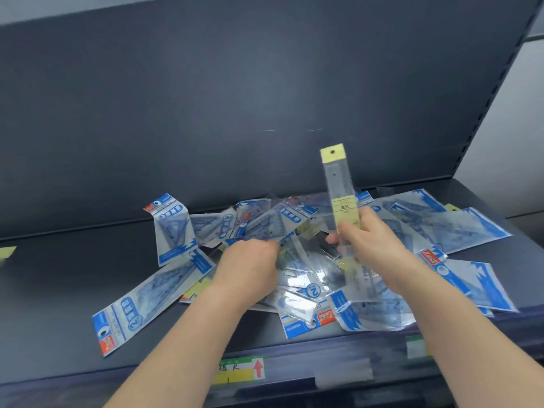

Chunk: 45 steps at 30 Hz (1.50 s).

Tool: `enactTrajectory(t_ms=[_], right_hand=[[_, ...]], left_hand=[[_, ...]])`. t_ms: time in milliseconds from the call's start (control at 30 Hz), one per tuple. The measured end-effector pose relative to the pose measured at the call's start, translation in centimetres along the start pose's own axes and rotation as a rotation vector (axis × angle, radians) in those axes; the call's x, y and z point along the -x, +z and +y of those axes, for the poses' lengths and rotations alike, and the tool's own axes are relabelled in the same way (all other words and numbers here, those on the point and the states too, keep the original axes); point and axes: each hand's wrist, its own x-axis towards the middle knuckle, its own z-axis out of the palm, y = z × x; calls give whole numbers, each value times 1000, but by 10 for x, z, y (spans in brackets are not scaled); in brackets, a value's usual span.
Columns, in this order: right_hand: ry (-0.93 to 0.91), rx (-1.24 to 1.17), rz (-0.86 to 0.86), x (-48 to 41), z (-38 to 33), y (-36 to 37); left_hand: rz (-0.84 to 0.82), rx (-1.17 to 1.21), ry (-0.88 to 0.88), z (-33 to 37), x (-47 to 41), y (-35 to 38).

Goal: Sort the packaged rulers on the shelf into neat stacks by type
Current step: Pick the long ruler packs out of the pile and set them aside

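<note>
Packaged rulers (306,287): loose overlapping heap on shelf (73,275), centre through 3 o'clock; mostly blue-and-white packs.
Yellow-header pack (338,184): long clear sleeve, upright above the heap, header at 12 o'clock.
Right hand (365,240): clamped round the lower end of that pack.
Left hand (250,260): on the heap at 9 o'clock of the right hand, fingertips buried among packs; grip can't be told.
Outlier pack (141,301): flat at 8 o'clock of the heap.
Price label (240,369): shelf front edge, 6 o'clock.
</note>
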Motion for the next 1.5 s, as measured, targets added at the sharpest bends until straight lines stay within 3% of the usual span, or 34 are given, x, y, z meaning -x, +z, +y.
enactTrajectory(t_ms=[100, 300, 433, 533, 700, 833, 1000, 1167, 1233, 1300, 1400, 1500], right_hand=[[95, -198, -66, 3, 6, -2], [122, -267, -154, 4, 7, 4], [130, -330, -206, 7, 6, 11], [136, -363, -241, 9, 6, 15], [132, -381, -263, 12, 6, 20], [120, -389, -267, 15, 2, 28], [127, -497, -245, 16, 3, 24], [189, -638, -499, 19, -5, 22], [140, -633, -602, 23, -8, 25], [60, -584, -600, 24, -4, 30], [-15, -474, -453, 20, -2, 35], [-36, -435, -430, 18, -2, 39]], left_hand=[[-26, 161, -134, -7, 2, -2], [-75, 604, -337, -20, 7, -6], [79, 758, -425, -23, 14, -9], [155, 1023, -448, -20, 21, -14], [107, 1310, -447, -4, 28, -18], [190, 1337, -431, 4, 27, -14], [539, 965, -327, -4, 29, -13], [647, 768, -177, -6, 29, -16], [669, 690, -157, -6, 26, -13], [680, 663, -170, -6, 25, -11], [643, 873, -300, -5, 25, -13], [327, 1364, -475, -3, 23, -24]])
